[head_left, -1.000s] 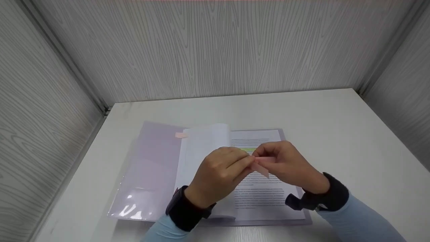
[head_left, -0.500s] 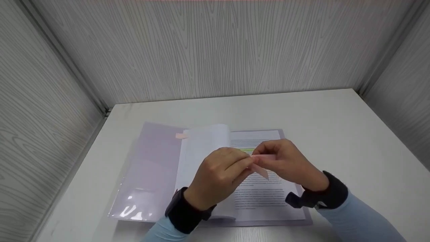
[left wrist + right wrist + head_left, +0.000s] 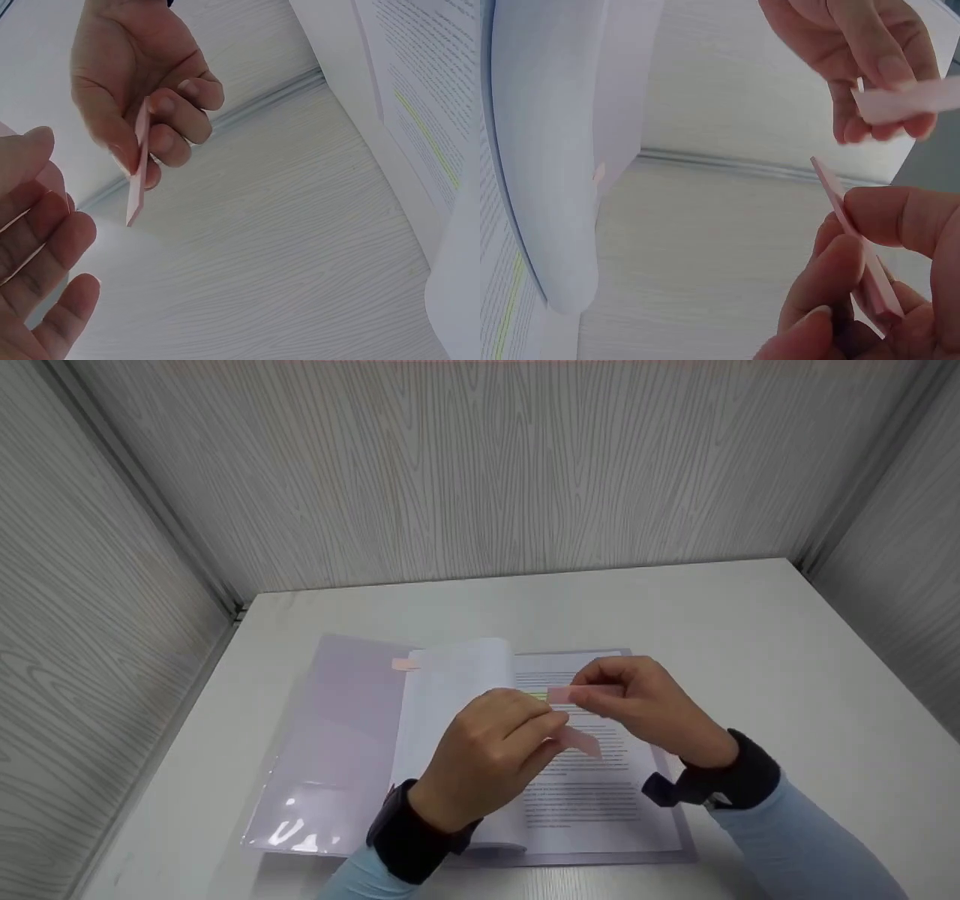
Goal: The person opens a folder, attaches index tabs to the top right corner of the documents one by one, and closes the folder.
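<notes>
In the head view my right hand (image 3: pixel 652 720) pinches a small pad of pink sticky notes (image 3: pixel 559 694) between thumb and fingers. The pad's layered thickness shows in the right wrist view, as a pink block (image 3: pixel 866 274). My left hand (image 3: pixel 484 761) holds a single pink sticky note (image 3: pixel 581 741) at one end, its loose end sloping down to the right. A gap separates the two pink pieces. Both hands are over an open document (image 3: pixel 581 802) with printed text and a green-yellow highlighted line (image 3: pixel 427 139).
A translucent lilac folder cover (image 3: pixel 322 750) lies opened to the left. Turned-over white pages (image 3: pixel 457 675) curve up beside the printed sheet, with a pink tab (image 3: pixel 405 664) at their outer edge. White table (image 3: pixel 735 637) surrounds the folder; wood-grain panels (image 3: pixel 480 472) stand behind and at the sides.
The right hand has moved up and slightly right with the pad, away from the left hand. The sticky note in the left hand has come apart from the pad. The left hand barely moved.
</notes>
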Tool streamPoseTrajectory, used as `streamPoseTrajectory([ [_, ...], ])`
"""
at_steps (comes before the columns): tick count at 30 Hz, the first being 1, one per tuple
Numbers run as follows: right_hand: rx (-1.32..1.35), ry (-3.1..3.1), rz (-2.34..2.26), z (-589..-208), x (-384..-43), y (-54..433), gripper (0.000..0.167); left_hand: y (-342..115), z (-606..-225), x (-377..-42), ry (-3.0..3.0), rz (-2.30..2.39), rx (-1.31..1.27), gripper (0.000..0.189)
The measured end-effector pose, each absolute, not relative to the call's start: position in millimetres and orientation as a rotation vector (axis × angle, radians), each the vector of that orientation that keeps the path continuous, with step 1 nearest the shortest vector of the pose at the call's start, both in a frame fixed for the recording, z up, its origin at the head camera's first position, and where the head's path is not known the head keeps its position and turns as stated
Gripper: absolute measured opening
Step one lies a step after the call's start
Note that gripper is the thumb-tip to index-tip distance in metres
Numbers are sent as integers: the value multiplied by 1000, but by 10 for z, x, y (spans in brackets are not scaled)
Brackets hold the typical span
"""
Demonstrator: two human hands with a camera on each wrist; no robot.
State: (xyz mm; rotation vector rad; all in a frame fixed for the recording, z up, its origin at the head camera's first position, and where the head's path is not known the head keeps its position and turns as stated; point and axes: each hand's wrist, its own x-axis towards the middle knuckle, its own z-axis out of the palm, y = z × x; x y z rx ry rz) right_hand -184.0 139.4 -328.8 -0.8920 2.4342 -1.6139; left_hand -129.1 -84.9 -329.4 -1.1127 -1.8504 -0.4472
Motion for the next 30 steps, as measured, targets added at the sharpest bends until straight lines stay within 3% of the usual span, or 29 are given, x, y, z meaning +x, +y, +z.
streamPoseTrajectory([
  [6, -691, 2602, -1584, -3399, -2286, 1816, 27, -868, -3293, -1301, -1921, -415, -1101, 16],
  [11, -365, 2769, -1610, -3608, -2666, 2176, 27, -869, -3305, -1310, -1926, -408, -1094, 14],
  [16, -55, 2726, -1616, -3835, -2903, 2475, 44, -862, -3307, -1309, -1945, -422, -1101, 14],
  [30, 80, 2510, -1497, -4196, -3110, 2774, 52, -865, -3327, -1311, -1967, -424, -1114, 12],
])
